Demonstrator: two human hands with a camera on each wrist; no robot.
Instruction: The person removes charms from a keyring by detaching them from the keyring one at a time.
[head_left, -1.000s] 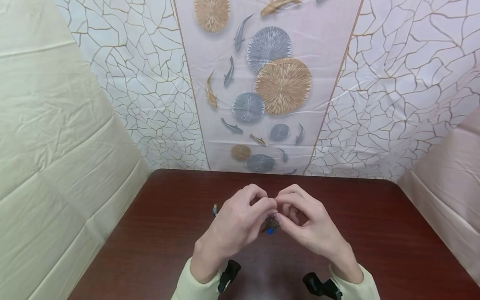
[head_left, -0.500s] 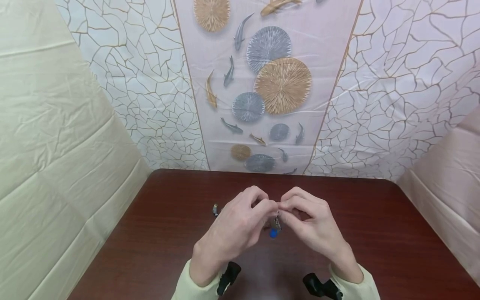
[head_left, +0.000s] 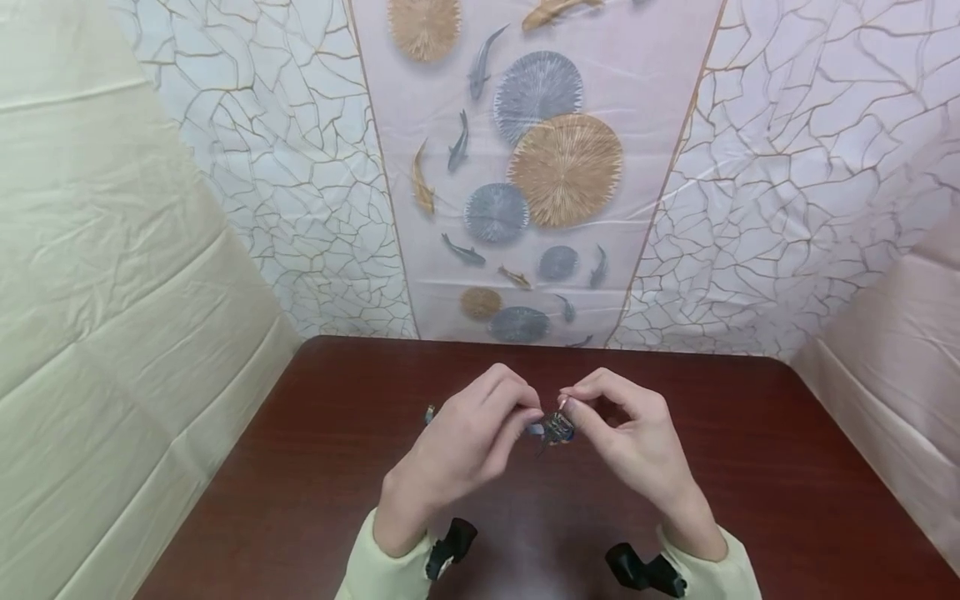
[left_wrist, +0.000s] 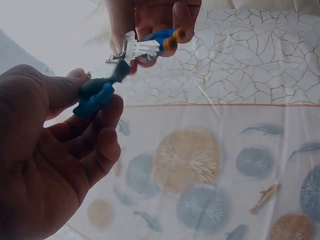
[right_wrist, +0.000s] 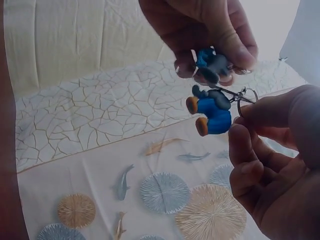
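My left hand [head_left: 468, 433] pinches a small dark teal-and-blue figurine part [left_wrist: 95, 97] between thumb and fingers. Opposite it, my right hand [head_left: 633, 437] pinches a thin metal key ring [right_wrist: 241, 106] with thumb and forefinger. From this ring hangs a small keychain figurine [right_wrist: 216, 117] with blue legs, orange feet and a grey upper part. The figurine lies between the two hands, close to the part in my left hand. Whether the two pieces are joined cannot be told. In the left wrist view, a pale ribbed metallic part [left_wrist: 144, 50] shows beside the blue legs.
Another small object [head_left: 430, 415] lies on the dark red-brown table [head_left: 300, 500], partly hidden behind my left hand. A patterned cloth [head_left: 525, 208] rises behind the table's far edge. Plain cloth walls [head_left: 150, 292] stand at both sides. Black wrist cameras sit at both sleeves.
My hands have drawn slightly apart. The keychain figurine hung blue end down half a second ago; now it is turned and raised between the hands. The left-hand part has come into view.
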